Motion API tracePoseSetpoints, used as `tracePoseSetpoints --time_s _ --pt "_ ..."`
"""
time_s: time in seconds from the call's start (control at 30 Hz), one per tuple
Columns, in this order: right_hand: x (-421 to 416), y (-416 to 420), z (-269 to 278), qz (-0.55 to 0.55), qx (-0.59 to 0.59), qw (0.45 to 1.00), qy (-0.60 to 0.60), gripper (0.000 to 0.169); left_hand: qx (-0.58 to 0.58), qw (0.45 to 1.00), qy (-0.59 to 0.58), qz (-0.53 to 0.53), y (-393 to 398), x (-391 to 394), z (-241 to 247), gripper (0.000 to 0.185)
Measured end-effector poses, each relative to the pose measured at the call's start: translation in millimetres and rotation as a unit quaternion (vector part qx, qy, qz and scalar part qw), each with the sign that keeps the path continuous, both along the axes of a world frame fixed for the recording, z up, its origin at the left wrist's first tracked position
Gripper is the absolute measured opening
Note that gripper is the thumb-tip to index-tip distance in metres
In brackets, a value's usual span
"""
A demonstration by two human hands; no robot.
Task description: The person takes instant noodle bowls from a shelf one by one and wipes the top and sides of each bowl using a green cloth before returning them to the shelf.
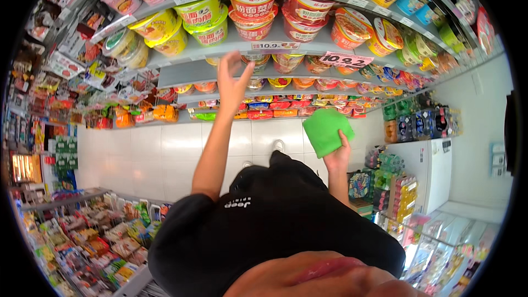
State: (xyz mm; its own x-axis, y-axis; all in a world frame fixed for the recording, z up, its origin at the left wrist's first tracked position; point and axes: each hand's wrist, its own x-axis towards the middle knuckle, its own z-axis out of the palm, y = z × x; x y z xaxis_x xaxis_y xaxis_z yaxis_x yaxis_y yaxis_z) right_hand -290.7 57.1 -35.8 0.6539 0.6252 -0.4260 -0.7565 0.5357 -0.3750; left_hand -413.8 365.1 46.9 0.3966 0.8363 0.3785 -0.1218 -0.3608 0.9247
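Raised before the shelving, my left hand (234, 80) has its fingers apart and nothing in it; the fingertips are slightly blurred. It is just below the edge of a grey shelf (194, 55) that bears stacked instant noodle tubs. Nearest above it are a green tub stack (204, 20) and a red-and-white tub stack (252, 16). My right hand (339, 154) grips a folded green cloth (328, 132) by its lower right part, over the floor and in front of the lowest shelves. The cloth touches no shelf that I can see.
Lower shelves hold more tubs and bagged noodles (260, 114). Packed snacks fill a rack (99, 194) behind at the left. On the right stand bottle packs (423, 126), a white chest or cabinet (427, 173) and stacked drink cases (402, 200). Pink price signs (346, 60) stick out from a shelf edge.
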Motion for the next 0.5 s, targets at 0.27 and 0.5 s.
tracePoseSetpoints --time_s 0.27,0.5 --pt "59.8 35.6 5.4 -0.003 0.06 0.997 -0.041 0.043 0.229 0.962 0.031 0.146 109.3 91.5 24.1 0.098" --pt "104.2 22.8 -12.4 -0.016 0.073 0.997 -0.024 0.044 0.2 0.975 0.039 0.088 131.1 121.3 51.1 0.084"
